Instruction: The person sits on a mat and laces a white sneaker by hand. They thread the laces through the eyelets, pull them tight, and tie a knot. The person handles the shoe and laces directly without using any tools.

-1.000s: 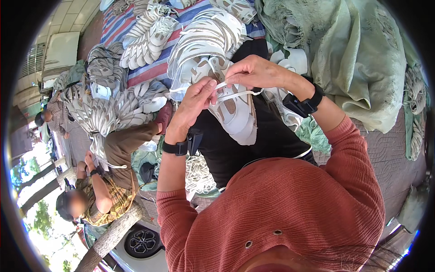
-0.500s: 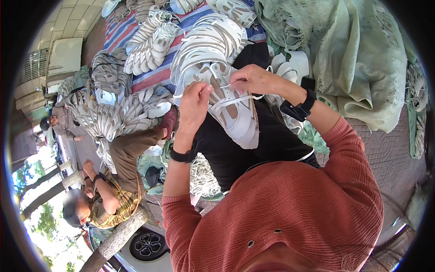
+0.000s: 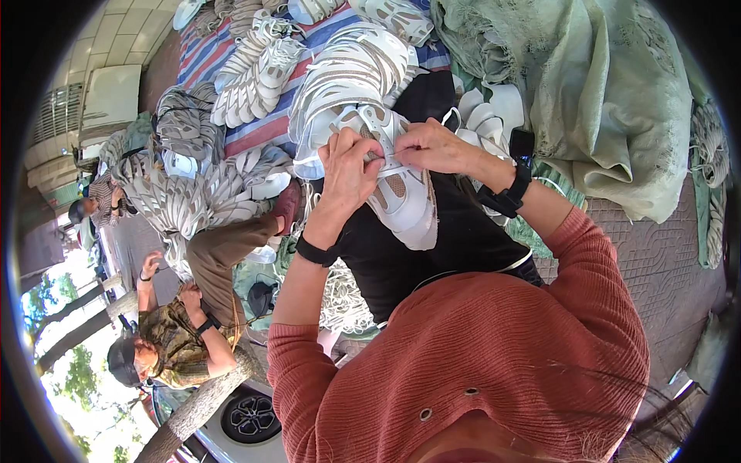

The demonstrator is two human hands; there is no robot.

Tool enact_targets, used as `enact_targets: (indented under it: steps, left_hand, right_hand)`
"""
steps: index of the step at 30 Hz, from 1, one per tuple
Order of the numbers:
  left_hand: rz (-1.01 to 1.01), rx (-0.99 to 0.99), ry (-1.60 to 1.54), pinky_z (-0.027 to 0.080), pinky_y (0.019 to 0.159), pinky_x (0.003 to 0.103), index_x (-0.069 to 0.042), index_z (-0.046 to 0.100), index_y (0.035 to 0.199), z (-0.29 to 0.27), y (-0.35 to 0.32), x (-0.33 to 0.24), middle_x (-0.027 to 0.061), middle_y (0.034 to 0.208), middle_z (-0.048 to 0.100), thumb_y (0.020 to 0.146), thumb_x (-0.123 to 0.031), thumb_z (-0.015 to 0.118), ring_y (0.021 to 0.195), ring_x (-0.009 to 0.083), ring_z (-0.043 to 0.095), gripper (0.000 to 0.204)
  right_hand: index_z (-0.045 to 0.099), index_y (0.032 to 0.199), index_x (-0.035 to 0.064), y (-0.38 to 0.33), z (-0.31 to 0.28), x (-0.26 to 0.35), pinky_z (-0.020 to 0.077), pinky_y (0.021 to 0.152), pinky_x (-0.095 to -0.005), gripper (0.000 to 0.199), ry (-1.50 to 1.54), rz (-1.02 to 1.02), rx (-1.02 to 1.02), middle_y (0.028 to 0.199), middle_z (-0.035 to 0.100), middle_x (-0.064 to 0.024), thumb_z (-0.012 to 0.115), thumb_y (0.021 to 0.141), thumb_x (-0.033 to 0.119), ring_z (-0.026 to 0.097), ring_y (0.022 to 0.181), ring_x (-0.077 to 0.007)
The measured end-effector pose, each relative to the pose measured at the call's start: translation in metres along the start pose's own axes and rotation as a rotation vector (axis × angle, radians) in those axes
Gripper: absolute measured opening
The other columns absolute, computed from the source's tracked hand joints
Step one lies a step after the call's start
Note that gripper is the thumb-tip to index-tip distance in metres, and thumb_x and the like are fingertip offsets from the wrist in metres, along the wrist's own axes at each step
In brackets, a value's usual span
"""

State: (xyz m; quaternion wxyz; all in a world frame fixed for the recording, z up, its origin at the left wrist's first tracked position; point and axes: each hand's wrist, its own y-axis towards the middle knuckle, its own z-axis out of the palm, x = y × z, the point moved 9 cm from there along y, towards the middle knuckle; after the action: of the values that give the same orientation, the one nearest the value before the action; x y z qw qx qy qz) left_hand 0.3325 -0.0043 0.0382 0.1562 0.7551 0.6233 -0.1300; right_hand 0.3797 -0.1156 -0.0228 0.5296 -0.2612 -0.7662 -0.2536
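Note:
A white and beige shoe upper (image 3: 401,216) lies across my lap on black cloth, its toe end toward me. My left hand (image 3: 349,166) is closed in a pinch at the left eyelet row, and its fingers hide most of the white shoelace there. From the other side my right hand (image 3: 434,148) pinches the shoelace close to the right eyelet row. Little space separates the two sets of fingertips above the tongue. Just beyond the hands, a long curved stack of similar uppers (image 3: 347,65) adjoins this one.
More bundled uppers (image 3: 258,77) rest on a striped sheet (image 3: 251,135). A large pale green sack (image 3: 602,100) stands at the right. Loose white laces (image 3: 345,301) lie by my left forearm. At the left sits a co-worker (image 3: 181,332) near a tree trunk (image 3: 189,417).
My left hand has moved right and slightly up, closer to the right hand. The lace loop that lay across the upper is now mostly hidden. The co-worker's hands have shifted apart.

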Motion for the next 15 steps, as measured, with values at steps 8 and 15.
enact_targets:
  steps: [8, 15]
  left_hand:
    - [0.122, -0.059, -0.071, 0.034, 0.086, 0.041, -0.009, 0.066, 0.094, -0.002, -0.001, -0.013, 0.005, 0.095, 0.055, 0.069, -0.002, 0.072, 0.096, 0.0269, 0.053, 0.026]
    - [0.283, -0.128, -0.016, 0.035, 0.079, 0.044, -0.004, 0.053, 0.082, 0.005, 0.001, -0.031, 0.0103, 0.087, 0.047, 0.06, -0.002, 0.06, 0.09, 0.0321, 0.051, 0.024]
  right_hand:
    - [0.068, 0.077, 0.0005, -0.004, 0.019, -0.022, 0.0455, 0.057, -0.0297, 0.021, 0.383, 0.259, 0.143, 0.065, 0.063, -0.0064, 0.06, 0.08, 0.019, 0.06, 0.057, -0.0139]
    - [0.066, 0.072, 0.0, -0.005, 0.013, -0.009, 0.0441, 0.058, -0.0275, 0.015, 0.53, 0.326, 0.143, 0.067, 0.063, -0.0053, 0.057, 0.079, 0.009, 0.059, 0.06, -0.0122]
